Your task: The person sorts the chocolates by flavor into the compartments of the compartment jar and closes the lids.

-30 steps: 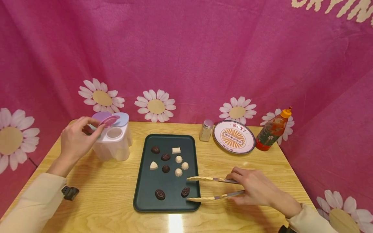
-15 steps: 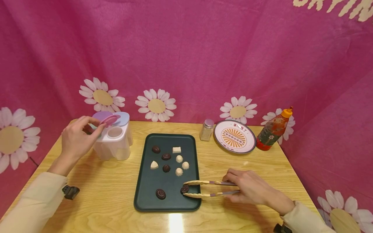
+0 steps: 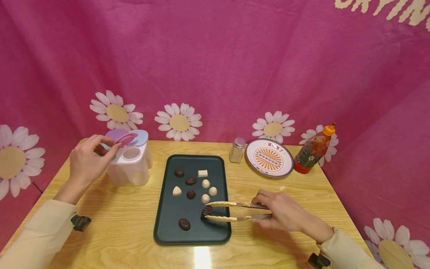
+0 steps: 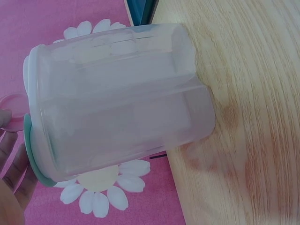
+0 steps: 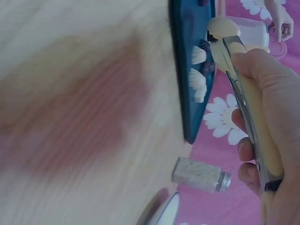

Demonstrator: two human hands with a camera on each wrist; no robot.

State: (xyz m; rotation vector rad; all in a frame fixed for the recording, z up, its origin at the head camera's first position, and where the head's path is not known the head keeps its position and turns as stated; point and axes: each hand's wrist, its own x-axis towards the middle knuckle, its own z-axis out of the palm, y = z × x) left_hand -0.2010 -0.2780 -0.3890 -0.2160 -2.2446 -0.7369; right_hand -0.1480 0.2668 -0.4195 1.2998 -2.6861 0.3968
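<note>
My left hand (image 3: 88, 158) pinches the raised pink lid (image 3: 125, 139) of a translucent storage container (image 3: 129, 173). A round opening (image 3: 131, 152) shows below that lid. In my right hand (image 3: 280, 211) is a pair of tongs (image 3: 236, 204) with cream scalloped tips. An oval dark chocolate (image 3: 206, 210) sits between those tips, over the right part of a dark green tray (image 3: 178, 237). Another oval chocolate (image 3: 184, 224) lies to its left. Farther back on the tray are more dark chocolates (image 3: 190, 181) and several white ones (image 3: 203, 173). The right wrist view shows the fingers wrapped along the tongs' handles (image 5: 253, 122).
Behind the tray's right side stands a glass shaker (image 3: 237, 150). A patterned plate (image 3: 270, 173) and a red sauce bottle (image 3: 310, 151) are farther right. A pink curtain with daisies (image 3: 215, 74) closes off the back of the wooden table (image 3: 117, 231).
The tongs have narrowed around the oval dark chocolate and moved left and slightly back with it. My left hand has kept the pink lid raised in the same place.
</note>
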